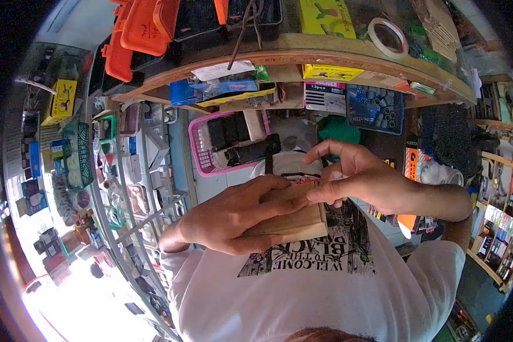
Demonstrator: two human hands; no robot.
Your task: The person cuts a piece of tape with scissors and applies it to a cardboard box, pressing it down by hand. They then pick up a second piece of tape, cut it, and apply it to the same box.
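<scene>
Far on the left I see a wire rack (125, 188) full of small packs. Above it, some orange cases (142, 28) sit on the wooden bench (347, 50). Under the bench edge there is a pink basket (202, 157) with black things in it.

Next comes the left hand (233, 219). Its arm comes out of the white shirt (325, 290) sleeve. The hand lies over the front of a brown paper packet (296, 225). The fingers (279, 199) are curled around it and hold it tight. The packet is in front of the chest, just over the black print on the shirt. It sits between the two hands and lies a bit tilted.

Then comes the right hand (359, 179). Its thumb and first finger are pressed close together on the top edge of the packet, like a pinch. The other fingers on this hand are spread out and point up and left.

Behind the right hand, under the bench, I see a blue box (375, 108) with small round parts. A roll of tape (386, 35) lies on top of the bench. Far on the right there are more shelves (499, 228) with little things I cannot make out.
</scene>
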